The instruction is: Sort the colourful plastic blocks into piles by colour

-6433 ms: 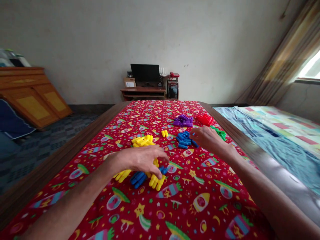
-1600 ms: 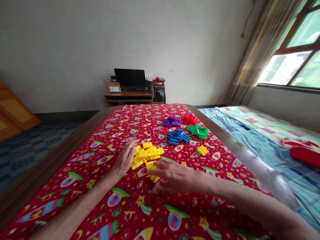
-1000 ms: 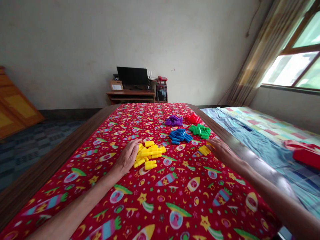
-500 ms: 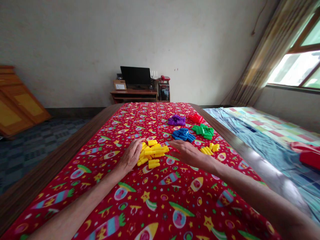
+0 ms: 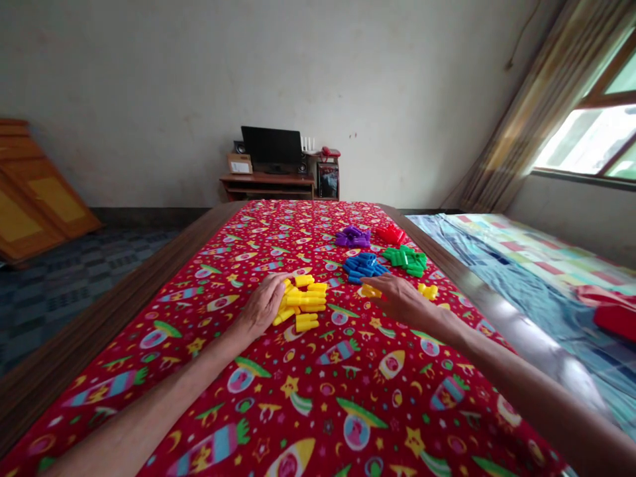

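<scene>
Right hand (image 5: pixel 397 297): fingers bent, apparently closed on yellow piece (image 5: pixel 370 291) at fingertips; thumb contact hidden. Left hand (image 5: pixel 263 305): fingers loosely extended, slightly curved, nothing seen gripped; lies against left side of yellow pile (image 5: pixel 305 300), likely as stop against spread. Yellow remnant (image 5: pixel 428 291) beyond right wrist. Blue pile (image 5: pixel 365 266), green pile (image 5: pixel 406 260), purple pile (image 5: pixel 352 236), red pile (image 5: pixel 391 234) farther out on tablecloth (image 5: pixel 318 397), seemingly grouped by colour.

The near surface (image 5: pixel 362 377) leaves wide passage. A lane leads forward between the yellow pile (image 5: pixel 305 301) and 4 obstacles on the right: blue pile (image 5: pixel 364 265), green pile (image 5: pixel 407 260), purple pile (image 5: pixel 353 237), red pile (image 5: pixel 391 234).
</scene>
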Motion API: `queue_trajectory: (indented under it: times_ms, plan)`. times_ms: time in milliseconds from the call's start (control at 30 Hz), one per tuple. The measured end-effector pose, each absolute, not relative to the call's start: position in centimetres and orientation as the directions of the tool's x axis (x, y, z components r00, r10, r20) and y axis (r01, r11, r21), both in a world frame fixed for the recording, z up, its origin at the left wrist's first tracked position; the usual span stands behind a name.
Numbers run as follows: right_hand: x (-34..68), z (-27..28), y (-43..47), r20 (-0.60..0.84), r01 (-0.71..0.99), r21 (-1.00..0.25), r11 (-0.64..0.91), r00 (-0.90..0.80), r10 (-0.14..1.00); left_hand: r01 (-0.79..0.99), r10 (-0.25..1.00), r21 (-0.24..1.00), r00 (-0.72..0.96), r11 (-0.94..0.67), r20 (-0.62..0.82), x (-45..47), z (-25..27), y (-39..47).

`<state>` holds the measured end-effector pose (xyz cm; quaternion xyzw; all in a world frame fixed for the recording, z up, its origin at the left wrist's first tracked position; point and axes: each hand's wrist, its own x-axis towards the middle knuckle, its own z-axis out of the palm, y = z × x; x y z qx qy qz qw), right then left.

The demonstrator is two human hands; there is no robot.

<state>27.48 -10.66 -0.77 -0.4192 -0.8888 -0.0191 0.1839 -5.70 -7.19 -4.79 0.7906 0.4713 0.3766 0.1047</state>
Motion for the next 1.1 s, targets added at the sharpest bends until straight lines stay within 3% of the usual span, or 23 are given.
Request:
queue_trajectory:
  times_ms: [233, 433, 567, 767, 933, 1100]
  plan:
    - [33.8, 0.4, -12.4, 0.292, 0.905, -0.016, 0.425, -0.403, 0.868, 0.67, 0.825, 0.516, 0.279, -0.534, 0.491, -5.7, -4.8, -7.1]
    - [34.3, 1.5, -12.8, 0.446, 0.818, -0.08, 0.57, -0.482, 0.754, 0.663, 0.817, 0.513, 0.281, -0.544, 0.503, -5.8, -4.8, -7.0]
    - [29.4, 2.3, -12.0, 0.391, 0.786, -0.114, 0.608, -0.527, 0.754, 0.671, 0.817, 0.505, 0.28, -0.542, 0.505, -5.7, -4.7, -7.1]
    - [18.7, 0.1, -10.3, 0.31, 0.582, -0.06, 0.811, -0.761, 0.569, 0.686, 0.822, 0.497, 0.276, -0.531, 0.498, -5.7, -4.4, -7.4]
    - [15.3, -1.6, -9.0, 0.267, 0.635, 0.053, 0.771, -0.753, 0.601, 0.685, 0.821, 0.495, 0.283, -0.535, 0.496, -5.7, -4.3, -7.5]
    - [18.0, -0.7, -9.2, 0.31, 0.597, -0.054, 0.8, -0.752, 0.582, 0.67, 0.815, 0.499, 0.3, -0.55, 0.495, -5.7, -4.3, -7.5]
